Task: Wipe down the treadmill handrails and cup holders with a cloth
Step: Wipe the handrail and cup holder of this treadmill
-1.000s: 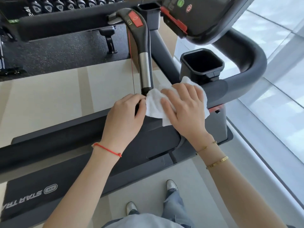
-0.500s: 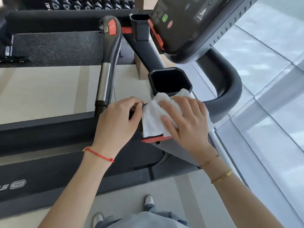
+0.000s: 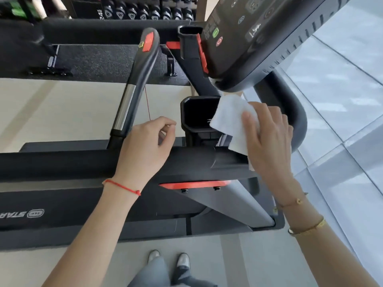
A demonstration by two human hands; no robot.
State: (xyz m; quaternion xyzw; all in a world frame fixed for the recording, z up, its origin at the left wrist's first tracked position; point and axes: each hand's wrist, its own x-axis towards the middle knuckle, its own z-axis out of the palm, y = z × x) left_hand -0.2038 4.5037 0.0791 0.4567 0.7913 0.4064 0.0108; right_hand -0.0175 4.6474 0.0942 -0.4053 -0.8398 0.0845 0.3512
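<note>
Right hand (image 3: 269, 139) grasps the white cloth (image 3: 232, 119), fingers spread over it, pressing it against the right rim of the near cup holder (image 3: 196, 114). Cloth sits half over the rim, half draped down the outer side toward the curved handrail (image 3: 298, 121).

Left hand (image 3: 145, 146) is loosely curled, thumb and forefinger nearly meeting; whether it pinches the thin red cord (image 3: 147, 104) running down beside it, I cannot tell. Heel of the hand rests on the black crossbar (image 3: 62, 164).

Risks, as judged from here:
- If the cord is the safety key, a tug could pull it loose.
- Cloth is bunched at the rim only; the cup holder's floor may go unwiped unless pushed in deeper.
- Loose corner could snag on the bracket under the holder.

Not readable: inside of the cup holder is black shadow, so dirt or wetness is unknown. Far cup holder (image 3: 189, 41) partly cut off by the console (image 3: 259, 38). Right handrail's lower run hidden behind the right hand.
</note>
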